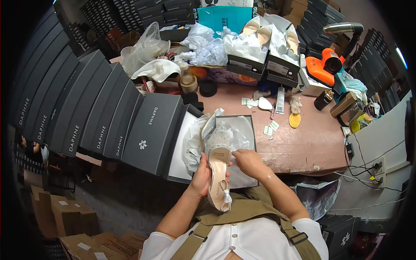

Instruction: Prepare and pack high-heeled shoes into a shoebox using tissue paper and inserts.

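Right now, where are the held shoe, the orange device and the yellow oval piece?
Held shoe [218, 170], head view: insole.
Orange device [319, 69], head view: orange casing.
Yellow oval piece [294, 121], head view: upper face.

The scene is taken in by a single wide fisheye camera, worn on the head as the left one of a pair and pointed forward and steeply down. The wearer's white shirt [260, 236] is seen from above, very near, at the lower edge. The left hand [202, 175] and right hand [250, 164] are caught close by, around the centre. The tabletop [299, 149] is viewed obliquely beyond them, while the row of grey boxes [90, 91] is bent along the left rim, and the corners are blacked out.
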The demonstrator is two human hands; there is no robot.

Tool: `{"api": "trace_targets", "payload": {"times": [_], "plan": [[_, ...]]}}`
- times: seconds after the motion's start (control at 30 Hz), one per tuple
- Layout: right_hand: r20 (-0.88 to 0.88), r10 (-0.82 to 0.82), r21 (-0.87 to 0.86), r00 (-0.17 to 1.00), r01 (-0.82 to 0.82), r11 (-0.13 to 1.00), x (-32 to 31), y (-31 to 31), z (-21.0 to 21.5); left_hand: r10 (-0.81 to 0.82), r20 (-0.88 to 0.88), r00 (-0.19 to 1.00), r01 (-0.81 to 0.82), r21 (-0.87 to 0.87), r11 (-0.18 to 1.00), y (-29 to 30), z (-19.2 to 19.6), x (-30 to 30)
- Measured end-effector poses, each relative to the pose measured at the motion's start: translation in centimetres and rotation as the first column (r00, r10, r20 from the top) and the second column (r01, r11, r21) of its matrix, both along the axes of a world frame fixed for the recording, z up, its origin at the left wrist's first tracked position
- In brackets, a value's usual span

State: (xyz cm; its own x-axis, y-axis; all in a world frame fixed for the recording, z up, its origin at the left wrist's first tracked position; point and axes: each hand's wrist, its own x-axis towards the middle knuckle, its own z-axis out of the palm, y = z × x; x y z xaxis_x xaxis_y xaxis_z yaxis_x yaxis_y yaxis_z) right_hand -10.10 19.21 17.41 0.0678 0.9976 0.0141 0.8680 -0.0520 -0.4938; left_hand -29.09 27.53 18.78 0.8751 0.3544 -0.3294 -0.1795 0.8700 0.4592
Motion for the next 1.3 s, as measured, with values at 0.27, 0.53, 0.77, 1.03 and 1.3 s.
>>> {"api": "trace_targets", "payload": {"times": [0.27, 0.53, 0.77, 1.03, 1.3], "plan": [[-0.153, 0.079, 0.349, 0.985, -0.021, 0.937, -3.6, 2.2, 1.7, 0.203, -0.027, 0.979, -0.197, 0.149, 0.969, -3.6, -1.6, 3.0], [-0.256, 0.147, 0.154, 0.955, -0.11, 0.982, -4.8, 3.9, 4.2, 0.323, 0.018, 0.946, -0.322, 0.157, 0.934, -1.5, 1.7, 2.2], [-0.197, 0.179, 0.069, 0.964, -0.168, 0.983, -7.6, 2.4, 1.7, 0.331, -0.23, 0.915, -0.257, 0.299, 0.919, 3.2, -2.7, 2.4], [-0.308, 0.257, 0.425, 0.916, -0.109, 0.898, -7.4, 0.3, 2.9, 0.339, -0.153, 0.928, -0.244, 0.44, 0.864, 2.4, 0.1, 1.3], [-0.267, 0.016, 0.271, 0.964, 0.059, 0.961, -5.0, -3.8, 3.5, 0.218, -0.118, 0.969, -0.167, 0.339, 0.926, 1.7, 0.5, 2.7]]}}
